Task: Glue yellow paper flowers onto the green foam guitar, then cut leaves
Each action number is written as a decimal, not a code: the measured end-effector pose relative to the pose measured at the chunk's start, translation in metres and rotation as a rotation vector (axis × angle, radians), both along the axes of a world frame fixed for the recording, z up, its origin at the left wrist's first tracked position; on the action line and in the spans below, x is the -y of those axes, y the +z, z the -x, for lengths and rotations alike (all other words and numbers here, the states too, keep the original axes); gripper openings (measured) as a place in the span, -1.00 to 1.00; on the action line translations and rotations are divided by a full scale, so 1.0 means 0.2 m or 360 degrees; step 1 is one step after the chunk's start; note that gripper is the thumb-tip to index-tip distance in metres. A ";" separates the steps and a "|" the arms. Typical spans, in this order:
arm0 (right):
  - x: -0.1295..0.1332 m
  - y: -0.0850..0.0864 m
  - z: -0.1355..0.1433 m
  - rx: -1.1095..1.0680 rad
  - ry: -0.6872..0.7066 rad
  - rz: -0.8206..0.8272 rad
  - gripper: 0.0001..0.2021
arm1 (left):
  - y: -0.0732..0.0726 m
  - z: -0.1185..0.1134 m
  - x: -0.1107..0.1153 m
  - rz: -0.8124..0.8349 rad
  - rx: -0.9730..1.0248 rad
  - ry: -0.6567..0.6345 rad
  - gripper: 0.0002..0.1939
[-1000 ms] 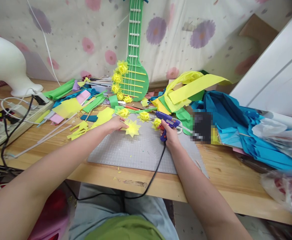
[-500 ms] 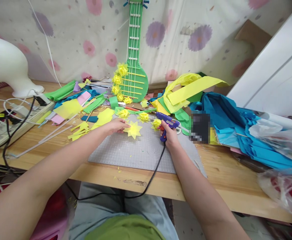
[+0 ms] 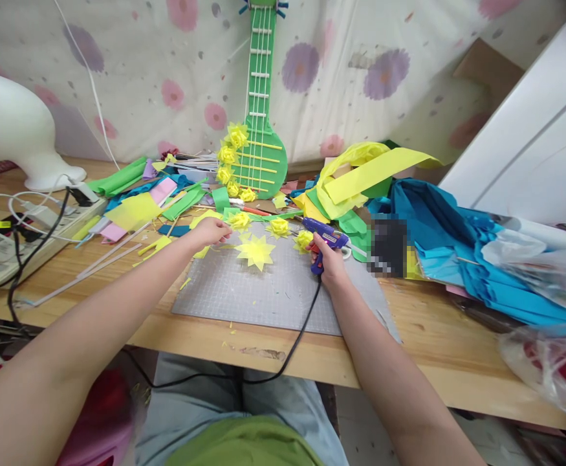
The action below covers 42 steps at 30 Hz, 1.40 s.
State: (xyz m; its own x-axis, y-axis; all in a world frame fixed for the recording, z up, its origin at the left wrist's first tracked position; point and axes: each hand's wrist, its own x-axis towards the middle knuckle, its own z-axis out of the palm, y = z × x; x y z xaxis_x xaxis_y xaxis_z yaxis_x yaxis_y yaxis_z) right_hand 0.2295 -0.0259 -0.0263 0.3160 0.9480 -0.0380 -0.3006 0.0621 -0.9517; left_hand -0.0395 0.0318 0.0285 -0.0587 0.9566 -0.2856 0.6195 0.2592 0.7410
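My right hand (image 3: 330, 257) is wrapped around a purple hot glue gun (image 3: 325, 234), its nozzle aimed left and its black cord trailing down over the table edge. A yellow paper star (image 3: 256, 252) lies flat on the grey cutting mat (image 3: 263, 298) between my hands. Up and left of the star is my left hand (image 3: 212, 234), fingers drawn together; whatever they may pinch is too small to make out. Just beyond those fingers sits a yellow paper flower (image 3: 239, 221). Two similar flowers, one in the middle (image 3: 278, 226) and one by the glue gun (image 3: 303, 242), rest farther right.
A green paper-covered lute-like instrument (image 3: 263, 155) with yellow flowers leans against the wall. Coloured paper scraps (image 3: 134, 210) cover the left side, beside a power strip (image 3: 44, 233) and a white foam head (image 3: 15, 129). Blue crepe paper (image 3: 433, 207) is piled at right.
My left hand has let go of the yellow star and moved up and left. The star stays flat on the mat. Yellow scraps under my left forearm have shifted. The glue gun is nearly still.
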 end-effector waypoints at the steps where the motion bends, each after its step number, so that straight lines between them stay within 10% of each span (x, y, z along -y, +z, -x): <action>1: 0.00 0.00 0.00 0.0016 0.0004 0.0000 -0.63 | -0.01 0.00 -0.01 -0.0065 -0.0093 -0.0017 -0.88; 9: 0.00 -0.01 0.00 0.0002 0.0018 0.0006 -0.65 | -0.06 -0.09 -0.09 -0.0595 -0.0745 -0.0667 -0.82; 14: 0.00 0.00 0.00 -0.0014 0.0034 0.0015 -0.64 | -0.04 -0.15 -0.17 -0.0471 -0.0951 -0.1154 -0.52; 42: -0.01 -0.01 -0.01 0.0044 -0.0016 0.0024 -0.64 | 0.02 -0.12 -0.15 -0.0190 -0.1243 -0.1134 -0.55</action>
